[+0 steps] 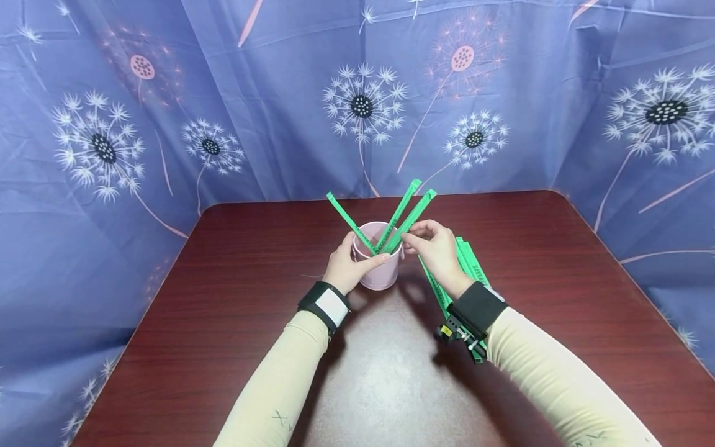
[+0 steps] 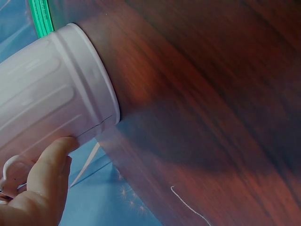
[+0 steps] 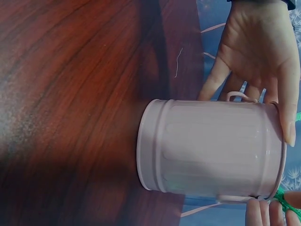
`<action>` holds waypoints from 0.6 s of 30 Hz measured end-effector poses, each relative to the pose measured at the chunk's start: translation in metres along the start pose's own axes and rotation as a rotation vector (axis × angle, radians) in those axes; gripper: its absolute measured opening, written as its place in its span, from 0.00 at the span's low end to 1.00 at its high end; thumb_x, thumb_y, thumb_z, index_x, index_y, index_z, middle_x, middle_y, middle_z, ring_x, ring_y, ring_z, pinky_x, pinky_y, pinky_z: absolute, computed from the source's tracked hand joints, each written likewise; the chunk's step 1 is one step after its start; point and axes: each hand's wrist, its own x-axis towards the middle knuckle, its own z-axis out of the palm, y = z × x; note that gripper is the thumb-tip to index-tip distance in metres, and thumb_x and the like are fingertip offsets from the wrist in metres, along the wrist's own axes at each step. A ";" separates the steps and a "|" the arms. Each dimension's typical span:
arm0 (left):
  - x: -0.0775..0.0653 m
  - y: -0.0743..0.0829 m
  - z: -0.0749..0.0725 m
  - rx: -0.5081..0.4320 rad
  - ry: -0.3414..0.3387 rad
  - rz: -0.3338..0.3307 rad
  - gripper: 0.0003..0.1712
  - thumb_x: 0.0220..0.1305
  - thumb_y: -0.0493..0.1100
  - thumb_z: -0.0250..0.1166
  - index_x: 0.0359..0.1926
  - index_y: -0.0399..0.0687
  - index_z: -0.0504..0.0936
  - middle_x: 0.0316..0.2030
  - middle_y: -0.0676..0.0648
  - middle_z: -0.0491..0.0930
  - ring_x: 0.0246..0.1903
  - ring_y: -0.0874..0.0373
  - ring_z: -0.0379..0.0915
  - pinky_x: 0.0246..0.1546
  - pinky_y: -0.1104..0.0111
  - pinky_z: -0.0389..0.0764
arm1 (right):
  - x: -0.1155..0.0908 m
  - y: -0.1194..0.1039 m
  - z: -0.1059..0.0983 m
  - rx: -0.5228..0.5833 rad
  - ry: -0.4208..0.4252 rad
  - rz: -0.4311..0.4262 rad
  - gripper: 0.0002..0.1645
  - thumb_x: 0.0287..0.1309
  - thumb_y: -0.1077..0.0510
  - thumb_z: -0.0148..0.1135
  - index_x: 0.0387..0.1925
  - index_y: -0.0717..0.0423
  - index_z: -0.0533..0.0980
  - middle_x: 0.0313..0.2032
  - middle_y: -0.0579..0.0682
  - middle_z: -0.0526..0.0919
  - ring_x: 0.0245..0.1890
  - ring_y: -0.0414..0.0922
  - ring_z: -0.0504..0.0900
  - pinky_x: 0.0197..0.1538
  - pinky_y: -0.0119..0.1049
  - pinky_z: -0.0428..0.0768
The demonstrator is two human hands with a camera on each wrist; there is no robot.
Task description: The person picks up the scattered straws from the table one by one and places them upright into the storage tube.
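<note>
1. Pink bucket (image 1: 380,276) stands upright on the table (image 1: 251,248), roughly mid-width & toward the back, b/w both hands, so each can get at the rim.
2. L hand (image 1: 343,267) grips the bucket: thumb lies over the near rim, other fingers go round the L side. Prob. to steady it, b/c a light bucket could tip or slide if a rim gets nudged.
3. R hand (image 1: 441,251) pinches the far-R stick (image 1: 418,213) b/w thumb & fingers, right by the rim; fingertips are part cropped in the R wrist view, so exact contact is hard to call. A low hold like that likely gives control of the lower end, which is inside the bucket.
4. Mid stick (image 1: 403,205) leans R and L-leaning stick (image 1: 343,214) tilts the other way; both are in the bucket, tops well above the rim b/c they're longer than it's deep.
5. Spare green sticks (image 1: 473,264) lie on the table R of the bucket, partly hidden under the R hand & wristband (image 1: 477,310), i.e. w/in easy reach of that side.
</note>
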 end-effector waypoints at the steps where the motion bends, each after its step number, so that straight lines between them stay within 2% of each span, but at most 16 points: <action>1: 0.000 0.000 0.000 0.000 -0.001 0.001 0.43 0.51 0.60 0.75 0.65 0.53 0.70 0.57 0.42 0.80 0.60 0.48 0.75 0.58 0.52 0.76 | 0.000 0.000 0.000 -0.003 -0.001 -0.003 0.15 0.58 0.65 0.66 0.44 0.74 0.75 0.33 0.57 0.84 0.26 0.35 0.85 0.39 0.39 0.87; 7: 0.000 -0.002 -0.001 -0.001 0.001 -0.003 0.44 0.51 0.61 0.74 0.66 0.54 0.69 0.58 0.41 0.79 0.61 0.46 0.74 0.59 0.52 0.76 | 0.001 0.002 -0.001 -0.006 -0.025 0.009 0.17 0.60 0.63 0.65 0.46 0.72 0.75 0.36 0.58 0.84 0.27 0.37 0.86 0.40 0.41 0.87; 13: 0.001 -0.004 0.000 0.002 0.001 0.000 0.44 0.51 0.61 0.74 0.65 0.54 0.69 0.58 0.40 0.79 0.61 0.46 0.74 0.60 0.52 0.75 | 0.005 0.004 -0.013 -0.021 -0.112 0.069 0.19 0.61 0.66 0.60 0.52 0.73 0.74 0.40 0.63 0.83 0.29 0.37 0.86 0.40 0.38 0.87; 15: 0.001 -0.004 0.001 0.001 -0.001 -0.003 0.44 0.51 0.61 0.74 0.66 0.54 0.69 0.58 0.40 0.79 0.62 0.47 0.73 0.60 0.52 0.75 | 0.008 0.006 -0.023 -0.093 -0.126 0.097 0.19 0.61 0.65 0.59 0.53 0.72 0.75 0.42 0.66 0.83 0.30 0.41 0.87 0.39 0.36 0.86; 18: 0.001 -0.003 0.001 -0.006 -0.002 -0.007 0.44 0.51 0.61 0.74 0.66 0.54 0.68 0.59 0.40 0.78 0.63 0.46 0.73 0.61 0.52 0.74 | 0.015 0.010 -0.041 -0.341 -0.131 0.120 0.20 0.61 0.63 0.57 0.53 0.68 0.77 0.45 0.65 0.84 0.34 0.46 0.88 0.38 0.34 0.85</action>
